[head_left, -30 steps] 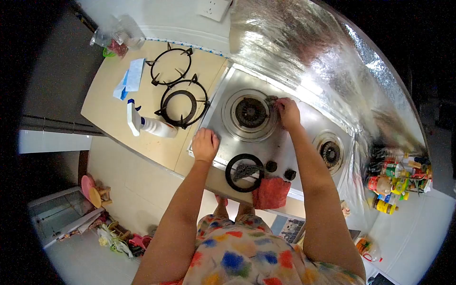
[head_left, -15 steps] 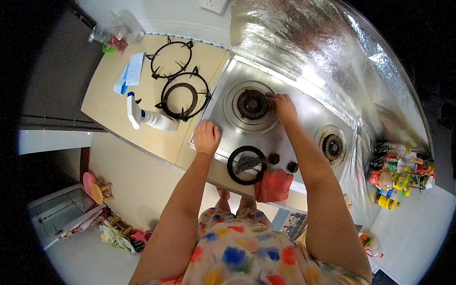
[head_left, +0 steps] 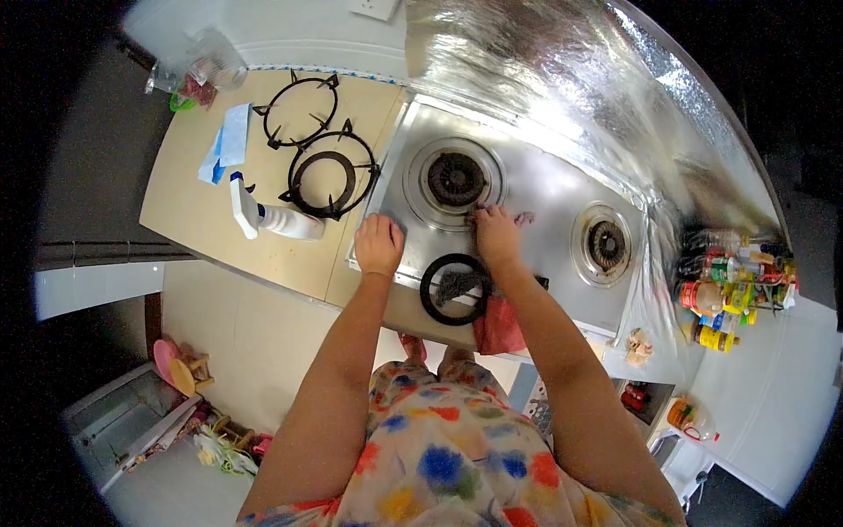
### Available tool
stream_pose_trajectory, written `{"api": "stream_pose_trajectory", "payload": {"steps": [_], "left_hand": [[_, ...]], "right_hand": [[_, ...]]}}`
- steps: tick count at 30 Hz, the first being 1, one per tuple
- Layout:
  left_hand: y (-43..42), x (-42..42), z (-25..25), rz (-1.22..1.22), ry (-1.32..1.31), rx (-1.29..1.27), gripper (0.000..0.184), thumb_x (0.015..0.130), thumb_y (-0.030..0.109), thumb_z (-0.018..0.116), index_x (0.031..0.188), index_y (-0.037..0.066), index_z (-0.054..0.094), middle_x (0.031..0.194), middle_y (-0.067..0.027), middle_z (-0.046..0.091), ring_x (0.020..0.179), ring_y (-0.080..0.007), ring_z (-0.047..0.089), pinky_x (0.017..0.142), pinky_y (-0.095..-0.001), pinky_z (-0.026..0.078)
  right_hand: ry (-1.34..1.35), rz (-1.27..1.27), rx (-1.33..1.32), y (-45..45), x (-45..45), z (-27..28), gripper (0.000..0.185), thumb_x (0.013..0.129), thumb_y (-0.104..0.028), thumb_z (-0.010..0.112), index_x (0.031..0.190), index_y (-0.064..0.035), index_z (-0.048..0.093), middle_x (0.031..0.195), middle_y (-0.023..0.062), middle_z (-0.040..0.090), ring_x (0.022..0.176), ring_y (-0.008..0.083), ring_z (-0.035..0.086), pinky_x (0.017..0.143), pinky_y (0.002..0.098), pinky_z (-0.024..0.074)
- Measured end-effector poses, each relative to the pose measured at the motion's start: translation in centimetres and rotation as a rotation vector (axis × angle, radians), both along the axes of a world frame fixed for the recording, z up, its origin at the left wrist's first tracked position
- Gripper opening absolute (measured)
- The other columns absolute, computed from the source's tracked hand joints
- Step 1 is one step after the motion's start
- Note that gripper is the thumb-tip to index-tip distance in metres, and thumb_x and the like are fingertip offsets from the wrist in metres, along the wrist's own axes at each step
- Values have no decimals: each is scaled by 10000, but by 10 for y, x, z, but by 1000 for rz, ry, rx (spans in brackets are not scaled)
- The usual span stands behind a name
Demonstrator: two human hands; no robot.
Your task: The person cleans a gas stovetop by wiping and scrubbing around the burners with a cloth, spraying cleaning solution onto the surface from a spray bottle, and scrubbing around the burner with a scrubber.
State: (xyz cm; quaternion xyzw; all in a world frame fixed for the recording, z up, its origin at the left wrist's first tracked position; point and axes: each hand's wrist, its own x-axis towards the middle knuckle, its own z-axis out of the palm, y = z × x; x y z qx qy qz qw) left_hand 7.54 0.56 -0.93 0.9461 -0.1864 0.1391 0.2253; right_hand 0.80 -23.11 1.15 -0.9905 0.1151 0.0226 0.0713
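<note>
- Our R grip [head_left: 480, 211]: palm down, fingers bent, tips at the near rim of the L burner [head_left: 457, 178]; small dark bit at the tips, can't tell if it's grasped or what it is.
- Our L grip [head_left: 379, 237]: fingers bent & together, on the stove's L edge; no item visible in it, can't tell if it's clenched.
- L burner: ahead & slightly L of R grip, on the steel stove [head_left: 544, 193], dark centre w/ pale metal rings around.
- R burner [head_left: 608, 243]: well to R of R grip, same stove.
- Black ring [head_left: 428, 292]: btwn our grips, nearer our body; grey scrubber [head_left: 457, 285] lies within/over it.
- Red cloth [head_left: 499, 327]: nearer our body than R grip, by the ring, partly hidden by our R forearm.
- Dark knob [head_left: 543, 283]: just past that forearm, mostly hidden.
- Two pan supports [head_left: 301, 81] [head_left: 292, 198]: L & ahead of L grip, on the worktop [head_left: 263, 257].
- White spray bottle [head_left: 297, 223]: lying L of L grip, nr the closer support.
- Blue cloths [head_left: 234, 136]: farther L & ahead, beyond the bottle.
- Bottles [head_left: 716, 303]: far R of R grip, grouped past the foil [head_left: 654, 255].
</note>
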Motion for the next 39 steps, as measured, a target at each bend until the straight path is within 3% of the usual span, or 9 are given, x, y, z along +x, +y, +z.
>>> {"api": "stream_pose_trajectory", "payload": {"steps": [4,7,11,14,20,23,25,29,39], "left_hand": [[0,-2,-3,-3,-87,-1,151,856,217,552,824,70,539,870,-107,533,853,-315,538,733,-453,424],[2,0,-4,-12,2,17,151,859,216,551,826,70,538,880,-108,539,857,-314,537,742,-452,424],[2,2,-6,-28,16,-6,146,861,216,549,830,73,547,887,-106,544,863,-312,536,753,-450,422],[1,4,-7,-27,19,-18,143,861,215,548,831,75,553,888,-105,544,866,-312,536,758,-448,421],[2,1,1,-41,42,-23,131,855,205,553,829,76,552,882,-104,545,857,-311,537,752,-449,424],[3,3,-2,-48,59,-23,143,852,206,547,843,64,552,884,-120,545,858,-328,540,743,-463,425],[3,3,1,-62,89,-43,178,856,214,527,870,38,551,894,-153,546,873,-363,544,737,-487,424],[3,3,-4,-45,57,-39,158,846,211,547,861,54,552,883,-135,542,860,-348,540,738,-472,426],[4,3,-1,-42,107,-66,119,818,195,587,840,81,563,891,-108,552,865,-317,541,745,-445,428]], "right_hand": [[-11,-15,-15,24,2,6,208,855,-131,527,1024,-91,640,1097,92,603,1086,292,546,950,454,453],[11,47,70,49,6,9,193,840,-134,548,1002,-88,642,1068,91,610,1066,295,558,912,443,473],[-154,-6,500,65,25,11,224,823,-117,606,1039,-91,659,1008,123,647,990,325,591,840,441,493],[-50,-103,885,47,31,28,220,828,-101,620,1037,-85,687,999,132,657,990,334,588,843,435,487],[-373,-237,549,-13,10,18,161,834,-83,619,959,-35,707,935,193,619,882,406,594,811,452,491],[-263,-197,397,-32,14,2,114,805,-60,657,910,-36,691,890,163,599,858,365,616,774,425,504],[-200,-179,331,-34,25,6,101,790,-62,642,879,-37,683,909,175,604,867,373,614,771,436,502],[-112,-258,208,-50,59,-5,109,780,-74,591,845,-42,672,946,190,612,880,382,612,784,452,497],[2,-111,53,-73,152,3,140,863,-96,536,929,-46,649,995,204,630,942,385,629,816,461,512]]}}
